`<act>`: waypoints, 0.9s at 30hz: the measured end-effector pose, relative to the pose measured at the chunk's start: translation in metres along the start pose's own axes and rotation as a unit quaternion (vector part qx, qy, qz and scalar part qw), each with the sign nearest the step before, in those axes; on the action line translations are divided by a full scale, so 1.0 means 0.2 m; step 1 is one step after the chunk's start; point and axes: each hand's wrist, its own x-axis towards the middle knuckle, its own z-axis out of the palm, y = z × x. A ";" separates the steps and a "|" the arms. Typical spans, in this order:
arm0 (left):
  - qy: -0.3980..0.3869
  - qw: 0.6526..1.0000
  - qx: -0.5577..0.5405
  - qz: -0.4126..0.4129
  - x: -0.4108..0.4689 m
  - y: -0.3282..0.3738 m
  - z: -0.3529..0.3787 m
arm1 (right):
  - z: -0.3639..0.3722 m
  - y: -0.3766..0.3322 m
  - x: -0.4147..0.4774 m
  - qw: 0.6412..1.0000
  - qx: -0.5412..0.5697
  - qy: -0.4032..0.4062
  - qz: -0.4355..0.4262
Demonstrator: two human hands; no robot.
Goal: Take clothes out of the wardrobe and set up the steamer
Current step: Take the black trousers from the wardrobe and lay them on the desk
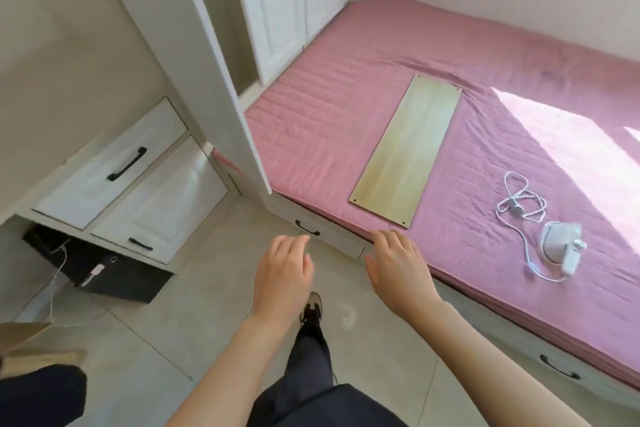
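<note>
From the head view, the left hand point(282, 274) and right hand point(398, 270) are hovering with fingers loosely spread, holding nothing. The white steamer point(562, 246) is lying on the pink mattress point(329, 121), well to the right of the right hand, its cord point(519, 204) trailing beside it. A wooden board point(408, 152) is resting nearby, and a white wardrobe point(294, 10) is standing beyond the tiled floor point(194, 315).

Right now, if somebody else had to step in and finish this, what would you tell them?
Left hand and right hand: both open, holding nothing, held out over the floor near the edge of the bed.
Steamer lies on the pink bed, its white cord loosely coiled beside it, right of a wooden board.
Done: nothing visible; no clothes on the bed.
Left: take clothes from the wardrobe, then set up the steamer.
</note>
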 end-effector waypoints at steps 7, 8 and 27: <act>-0.043 0.997 -0.007 0.056 0.55 0.18 0.23 | -0.08 0.30 0.38 0.998 -0.002 0.002 0.068; -0.049 0.997 -0.004 0.063 0.64 0.20 0.27 | -0.09 0.34 0.44 0.997 -0.001 0.000 0.080; -0.216 0.975 -0.037 0.039 1.89 0.33 1.22 | 0.24 1.23 1.46 0.970 0.069 -0.075 0.221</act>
